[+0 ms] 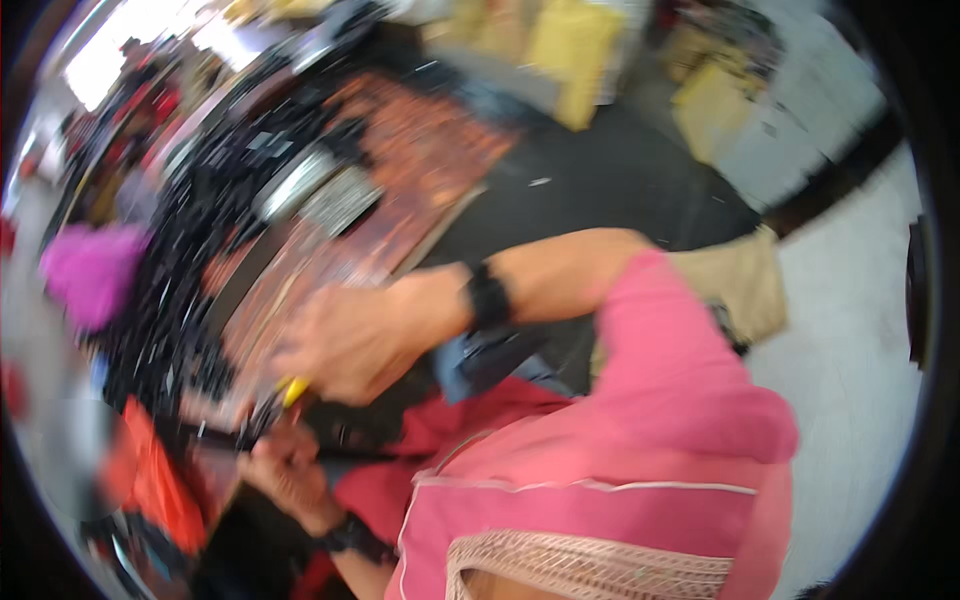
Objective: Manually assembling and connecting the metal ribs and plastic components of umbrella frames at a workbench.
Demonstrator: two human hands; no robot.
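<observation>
My right hand (350, 340) reaches across the wooden bench with its fingers curled, smeared by motion. A small yellow thing (293, 390), perhaps the grip of a tool, shows right under those fingers. Just below, my left hand (288, 465) is closed around a small dark piece (260, 420) that points up toward the yellow thing. The two hands are close together at the near left edge of the bench. Blur hides what kind of thing each one is. Both wrists wear black bands.
A big heap of black strap-like pieces (200, 220) covers the left of the worn reddish bench (420, 140). A silvery block (340, 198) lies on it. Purple cloth (92, 272) and an orange bag (160, 480) are at left. Yellow sheets (575, 50) are at the back.
</observation>
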